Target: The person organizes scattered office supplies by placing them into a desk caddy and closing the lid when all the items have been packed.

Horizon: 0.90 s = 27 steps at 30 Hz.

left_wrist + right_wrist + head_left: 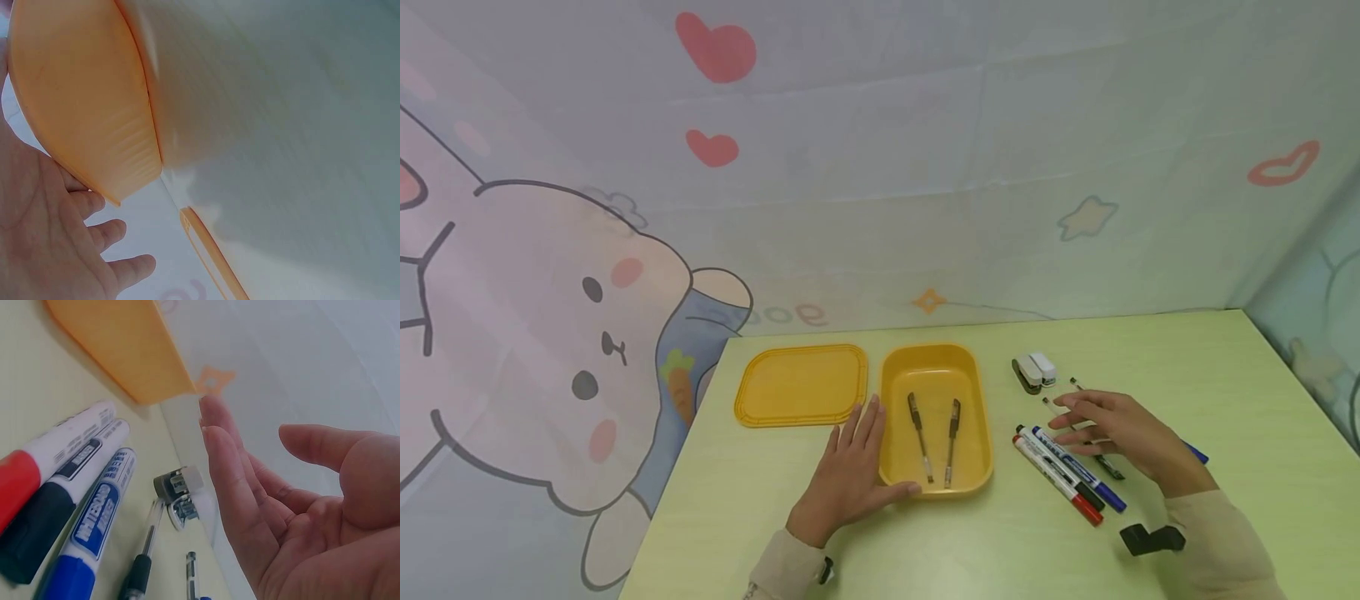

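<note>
A yellow plastic tray holds two black-gripped pens, a left pen and a right pen. My left hand touches the tray's left side, fingers extended and thumb at its near rim. Over on the right, my right hand hovers above loose pens, its fingers slightly bent and nothing held in them. Beside it lie a red marker, a black marker and a blue marker. Beneath it, a black-gripped pen is partly hidden in the head view.
A flat yellow lid lies left of the tray. White and dark stapler-like items sit behind the markers. Something blue shows past the right wrist. A printed cloth hangs behind the green table.
</note>
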Motion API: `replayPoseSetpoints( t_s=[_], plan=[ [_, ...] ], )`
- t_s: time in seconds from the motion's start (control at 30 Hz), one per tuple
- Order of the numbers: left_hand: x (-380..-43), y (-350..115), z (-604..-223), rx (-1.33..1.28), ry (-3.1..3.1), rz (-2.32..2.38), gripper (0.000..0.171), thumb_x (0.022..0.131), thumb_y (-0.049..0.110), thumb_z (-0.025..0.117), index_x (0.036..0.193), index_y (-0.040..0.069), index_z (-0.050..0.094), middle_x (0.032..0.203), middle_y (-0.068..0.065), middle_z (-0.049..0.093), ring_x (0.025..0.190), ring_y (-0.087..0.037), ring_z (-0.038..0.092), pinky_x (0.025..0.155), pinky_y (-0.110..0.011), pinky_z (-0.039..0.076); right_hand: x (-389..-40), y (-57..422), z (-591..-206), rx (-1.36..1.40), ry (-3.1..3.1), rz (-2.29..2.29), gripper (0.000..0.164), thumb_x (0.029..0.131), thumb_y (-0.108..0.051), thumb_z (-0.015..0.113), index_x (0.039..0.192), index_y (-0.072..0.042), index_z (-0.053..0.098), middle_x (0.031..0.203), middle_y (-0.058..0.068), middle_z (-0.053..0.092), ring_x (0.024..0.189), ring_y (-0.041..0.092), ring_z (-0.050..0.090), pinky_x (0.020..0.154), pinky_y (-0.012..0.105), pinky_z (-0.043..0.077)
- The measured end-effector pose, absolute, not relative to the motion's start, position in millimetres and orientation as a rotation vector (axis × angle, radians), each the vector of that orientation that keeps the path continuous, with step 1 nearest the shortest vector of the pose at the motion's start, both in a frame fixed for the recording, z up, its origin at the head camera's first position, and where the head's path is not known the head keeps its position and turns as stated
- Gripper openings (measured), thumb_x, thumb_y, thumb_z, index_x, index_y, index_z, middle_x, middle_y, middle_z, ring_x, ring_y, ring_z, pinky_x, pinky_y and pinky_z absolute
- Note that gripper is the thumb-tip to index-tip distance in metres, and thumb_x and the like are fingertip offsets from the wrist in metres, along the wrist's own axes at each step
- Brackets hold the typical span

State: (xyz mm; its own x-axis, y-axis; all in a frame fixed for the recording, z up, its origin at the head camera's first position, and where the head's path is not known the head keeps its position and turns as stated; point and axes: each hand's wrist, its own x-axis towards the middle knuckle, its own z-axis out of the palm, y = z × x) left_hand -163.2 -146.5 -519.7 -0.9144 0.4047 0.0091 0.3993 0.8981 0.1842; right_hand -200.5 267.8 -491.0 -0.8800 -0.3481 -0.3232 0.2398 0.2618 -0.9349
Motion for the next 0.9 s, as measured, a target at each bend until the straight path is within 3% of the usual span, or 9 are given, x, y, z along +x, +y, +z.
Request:
replayPoseSetpoints(
  t_s=[0.27, 0.9],
  plan=[
    [-164, -147, -520, 0.652, 3.038, 0.288, 0.119, 0.084, 0.089, 0.04, 0.164, 0.011, -0.002, 0.172, -0.007, 0.002, 0.157, -0.033, 0.01, 0.119, -0.063, 0.023, -192, 279, -504, -0.055, 2.044, -1.664, 0.067, 0.109, -0.042, 0.045, 0.153, 0.007, 0.034, 0.13, 0.021, 0.065, 0.108, 0.025, 0.072, 0.089, 0.041, 0.059],
    [-164, -147, -521, 0.65, 3.039, 0.286, 0.119, 0.084, 0.089, 0.04, 0.164, 0.011, -0.002, 0.172, -0.007, 0.002, 0.157, -0.033, 0.01, 0.119, -0.063, 0.024, -176, 307, -526, 0.108, 2.08, -1.645, 0.07, 0.107, -0.044, 0.049, 0.149, 0.011, 0.038, 0.12, 0.015, 0.071, 0.1, 0.023, 0.074, 0.083, 0.038, 0.06]
  ],
)
